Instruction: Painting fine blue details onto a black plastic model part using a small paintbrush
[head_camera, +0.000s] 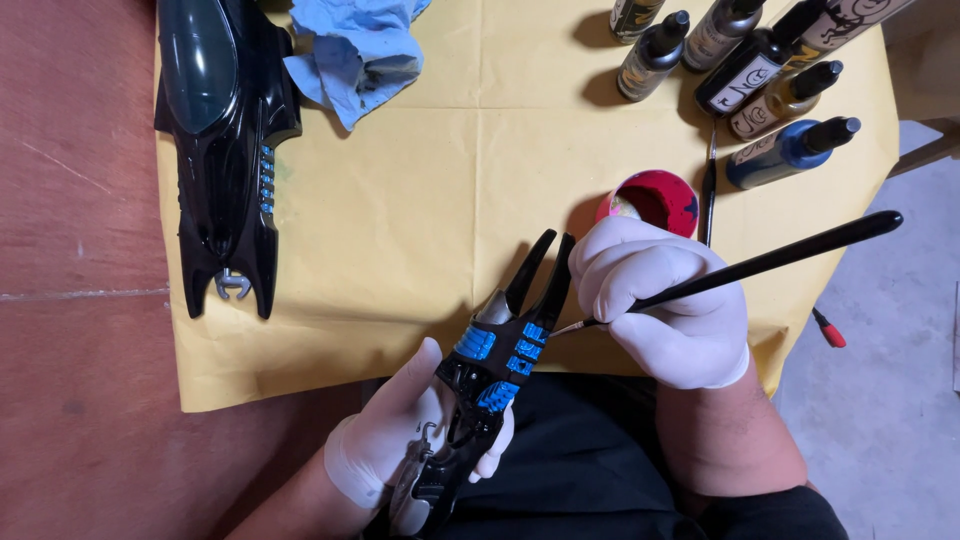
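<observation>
In the head view, the left hand (400, 440) in a white glove holds a black model part (490, 370) with blue painted panels. All places here are told from this model part. It sits just below the lower edge of the yellow paper (400, 210), above the person's dark lap. The left fingers are closed around its lower end, and the thumb lies along its side; the two long prongs point up and away from the palm.

The right hand (665, 300), also gloved, is just to the right of the part. Its fingers are pressed together and pinch a thin black paintbrush (760, 262) near the front. The brush tip touches, or nearly touches, the blue panels; I cannot tell which.

The part looks like hard, glossy plastic, so I judge it light and stiff but slippery, and the thin prongs may be fragile. The blue areas may be wet, so the bare black lower end is the better place to hold.

Above and right of the part stands a small red paint cup (655, 200), and further up several paint bottles (740, 75). Far to the upper left lies a larger black model body (225, 140), and beside it a crumpled blue cloth (355, 50).
</observation>
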